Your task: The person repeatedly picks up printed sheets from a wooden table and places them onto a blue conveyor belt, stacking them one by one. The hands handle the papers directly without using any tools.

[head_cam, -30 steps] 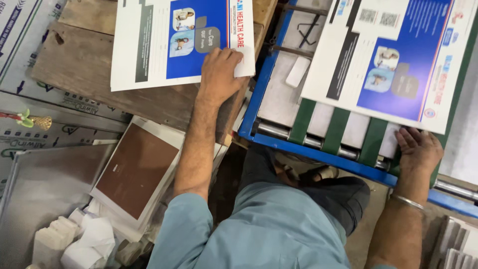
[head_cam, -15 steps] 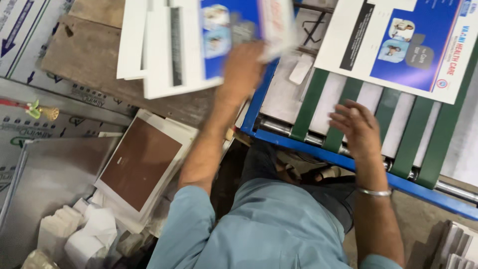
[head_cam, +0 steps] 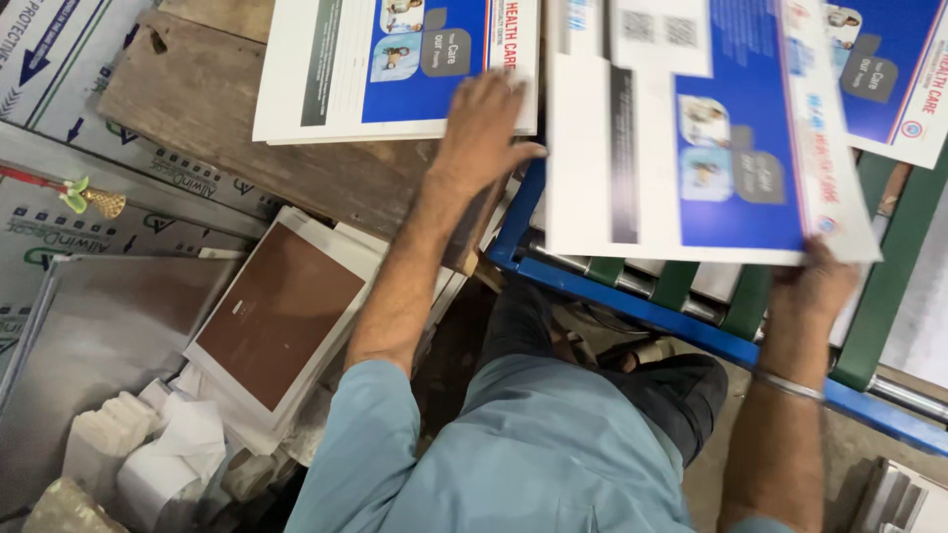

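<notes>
My left hand (head_cam: 484,123) lies flat on a stack of printed sheets (head_cam: 395,64) at 11 o'clock, my fingers spread wide and pressing down on its right edge. The stack sits on a wooden table (head_cam: 247,128). My right hand (head_cam: 815,286) is at 3 o'clock, and its fingers hold the bottom edge of one blue and white sheet (head_cam: 691,148). That sheet is lifted up and looks a bit blurry. It hangs over a blue metal frame with green straps (head_cam: 681,296). More sheets (head_cam: 889,69) lie at 2 o'clock behind it. A brown flat board in a white frame (head_cam: 281,311) lies at 8 o'clock, near some crumpled white paper (head_cam: 158,454)
</notes>
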